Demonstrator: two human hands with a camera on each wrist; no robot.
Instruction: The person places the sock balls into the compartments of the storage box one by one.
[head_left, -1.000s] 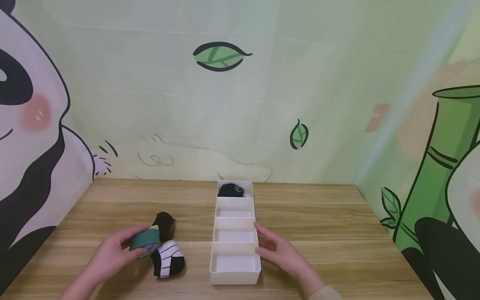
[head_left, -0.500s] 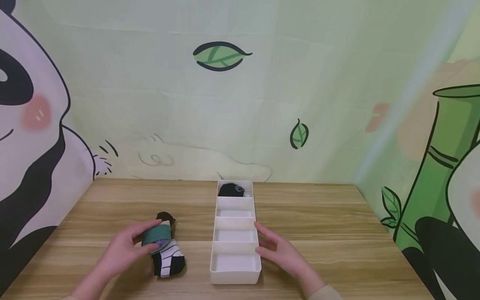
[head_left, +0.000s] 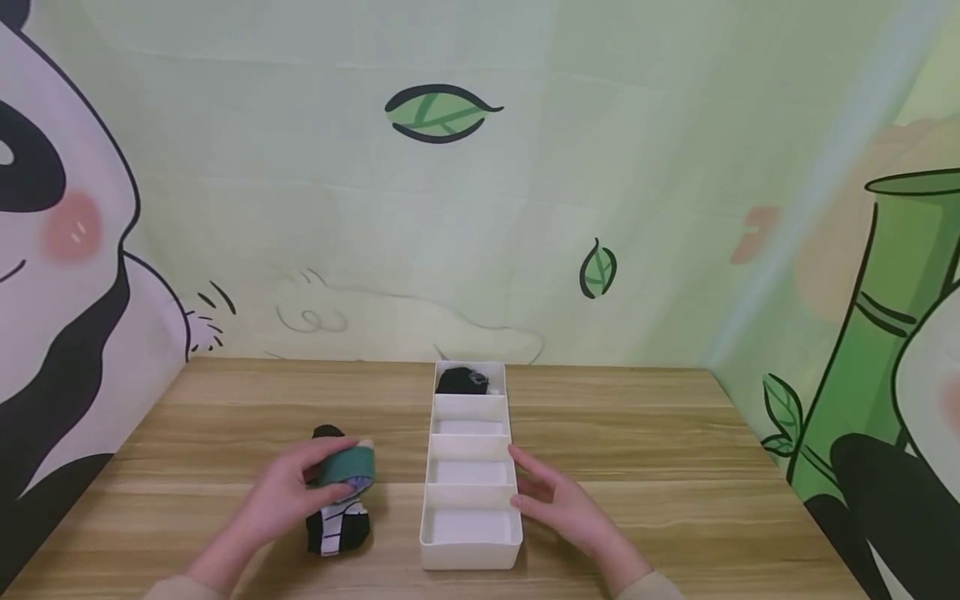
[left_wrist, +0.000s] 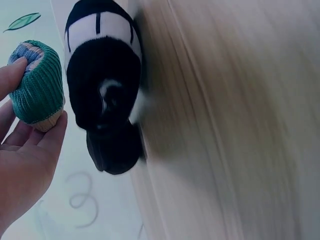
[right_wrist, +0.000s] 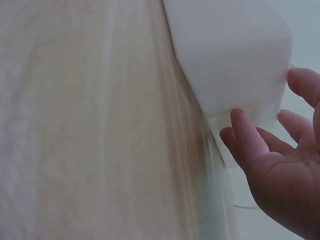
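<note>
My left hand pinches a rolled green sock between thumb and fingers; its blue and beige parts show in the left wrist view. Below and behind it, two more rolled socks lie on the table: a black-and-white one, partly covered, and a black one, mostly hidden by the hand. A long white divided box stands to the right, with a dark rolled sock in its far compartment. My right hand rests its fingertips on the box's right side, fingers fairly straight in the right wrist view.
The wooden table carries the box and the socks. A green cloth backdrop printed with a panda, leaves and bamboo rises behind the far edge and at both sides.
The left hand has carried the green sock to the right, across the two socks on the table and nearer the box. The right hand and the box have stayed put.
</note>
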